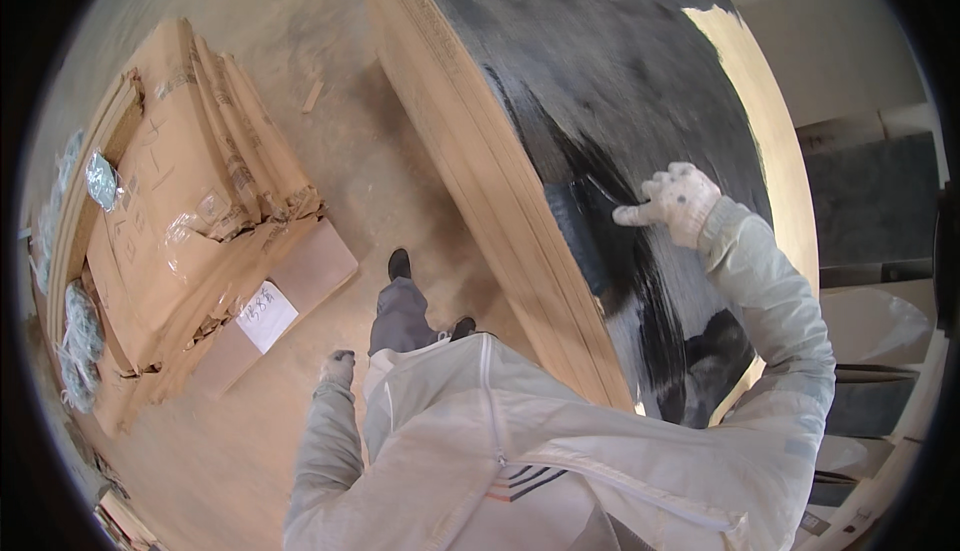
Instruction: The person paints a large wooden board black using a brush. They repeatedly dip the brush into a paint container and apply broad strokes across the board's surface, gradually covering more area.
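My right hand point(682, 203), in a whitish knit glove, is over the top of a stacked board point(620, 41) coated in black. Its fingers are closed around a dark, thin-edged tool that blends into the black coating, so its kind cannot be made out. Glossy wet black streaks point(655, 321) run below and beside that hand, while the far part of the coating looks duller. Along the right edge a pale yellowish strip point(785, 161) of the board is bare. At my left side, off the board, my gloved left hand point(339, 367) hangs low with its fingers curled and nothing visible in them.
The tall stack's layered brown side point(480, 151) rises beside my legs. Leftward on the dusty floor lies a pile of cardboard-wrapped panels point(165, 181) with plastic film and a white paper sheet point(267, 318). Dark and pale panels point(870, 201) stand beyond the stack on the right.
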Motion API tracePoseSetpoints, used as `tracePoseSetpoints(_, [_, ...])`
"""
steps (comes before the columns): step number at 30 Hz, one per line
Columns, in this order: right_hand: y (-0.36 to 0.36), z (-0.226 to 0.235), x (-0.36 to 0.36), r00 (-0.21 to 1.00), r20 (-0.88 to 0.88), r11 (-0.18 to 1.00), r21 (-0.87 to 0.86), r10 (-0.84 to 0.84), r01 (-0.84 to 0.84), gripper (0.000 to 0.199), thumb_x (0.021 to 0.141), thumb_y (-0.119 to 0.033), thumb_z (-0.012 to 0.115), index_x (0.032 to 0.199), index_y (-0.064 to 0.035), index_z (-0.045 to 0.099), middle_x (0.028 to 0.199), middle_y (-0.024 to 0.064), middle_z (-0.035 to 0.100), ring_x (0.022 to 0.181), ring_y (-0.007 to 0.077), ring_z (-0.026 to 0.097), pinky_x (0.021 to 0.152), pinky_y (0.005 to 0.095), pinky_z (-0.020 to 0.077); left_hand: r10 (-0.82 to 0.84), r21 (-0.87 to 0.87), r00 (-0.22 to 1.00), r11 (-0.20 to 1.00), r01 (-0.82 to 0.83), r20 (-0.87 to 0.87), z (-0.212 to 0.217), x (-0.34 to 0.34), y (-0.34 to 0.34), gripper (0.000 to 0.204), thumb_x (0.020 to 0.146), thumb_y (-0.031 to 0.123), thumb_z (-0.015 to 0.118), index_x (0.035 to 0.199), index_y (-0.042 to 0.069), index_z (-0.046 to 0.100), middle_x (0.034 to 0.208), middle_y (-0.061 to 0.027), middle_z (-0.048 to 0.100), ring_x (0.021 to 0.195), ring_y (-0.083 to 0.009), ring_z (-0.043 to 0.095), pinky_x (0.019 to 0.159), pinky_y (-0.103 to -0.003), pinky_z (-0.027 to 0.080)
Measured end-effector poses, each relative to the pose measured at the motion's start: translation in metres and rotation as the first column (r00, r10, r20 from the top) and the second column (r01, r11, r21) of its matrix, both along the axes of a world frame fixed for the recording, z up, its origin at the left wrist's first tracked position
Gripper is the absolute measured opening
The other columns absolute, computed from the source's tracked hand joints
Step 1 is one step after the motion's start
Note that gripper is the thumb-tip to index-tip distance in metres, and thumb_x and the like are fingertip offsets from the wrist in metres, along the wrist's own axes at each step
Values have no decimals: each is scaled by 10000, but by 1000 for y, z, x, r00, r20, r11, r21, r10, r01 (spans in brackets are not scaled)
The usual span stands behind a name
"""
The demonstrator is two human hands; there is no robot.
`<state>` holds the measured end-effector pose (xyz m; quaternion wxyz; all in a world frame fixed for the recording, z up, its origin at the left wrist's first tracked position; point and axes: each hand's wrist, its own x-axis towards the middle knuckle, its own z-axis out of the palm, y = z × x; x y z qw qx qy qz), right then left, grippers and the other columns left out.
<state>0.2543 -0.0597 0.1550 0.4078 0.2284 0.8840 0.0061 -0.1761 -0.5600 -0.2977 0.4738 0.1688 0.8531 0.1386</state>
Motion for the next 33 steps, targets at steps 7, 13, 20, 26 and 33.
tracePoseSetpoints(7, [25, -19, -9, 961, -275, 992, 116, -10, 44, 555, 934, -25, 688, 1334, -395, 789, 1146, 35, 786, 1158, 309, 711, 1043, 410, 543, 11, 5, 997, 1000, -12, 78, -7, 19, -16, 299, 963, 208, 709, 1165, 24, 831, 1003, -139, 833, 935, -230, 777, 879, -367, 601])
tracePoseSetpoints(13, [-32, -11, 41, 994, -112, 998, 70, 8, 0, 606, 971, -75, 684, 1431, -468, 705, 1268, 7, 736, 1196, 246, 688, 1093, 382, 503, -6, 110, 998, 994, 0, 60, -15, -6, -12, 287, 992, 210, 694, 1167, 24, 825, 983, -130, 821, 889, -216, 760, 831, -355, 593])
tracePoseSetpoints(20, [-123, -8, 138, 987, -117, 992, 38, -113, 118, 617, 905, -81, 746, 1362, -497, 742, 1160, -23, 737, 1127, 215, 693, 1076, 372, 505, -104, -30, 994, 994, 105, 38, -10, 19, -18, 288, 989, 240, 710, 1162, 47, 836, 1014, -130, 834, 940, -222, 778, 876, -371, 593])
tracePoseSetpoints(26, [-62, -28, 133, 904, -323, 949, 50, -280, 312, 372, 1024, -268, 739, 1377, -382, 765, 1282, 79, 775, 1221, 307, 724, 1048, 407, 567, -152, 23, 988, 988, 152, -2, 18, 51, -35, 288, 974, 219, 721, 1167, 35, 830, 1015, -129, 834, 947, -220, 779, 883, -370, 594])
tracePoseSetpoints(33, [-29, -35, 118, 817, -395, 889, 2, -421, 459, 514, 995, -555, 726, 1376, -215, 775, 1352, 142, 758, 1269, 357, 703, 1118, 417, 531, -35, 124, 998, 991, 41, -46, 40, 55, -114, 311, 957, 216, 691, 1169, 40, 834, 1059, -168, 835, 1011, -246, 792, 931, -375, 600])
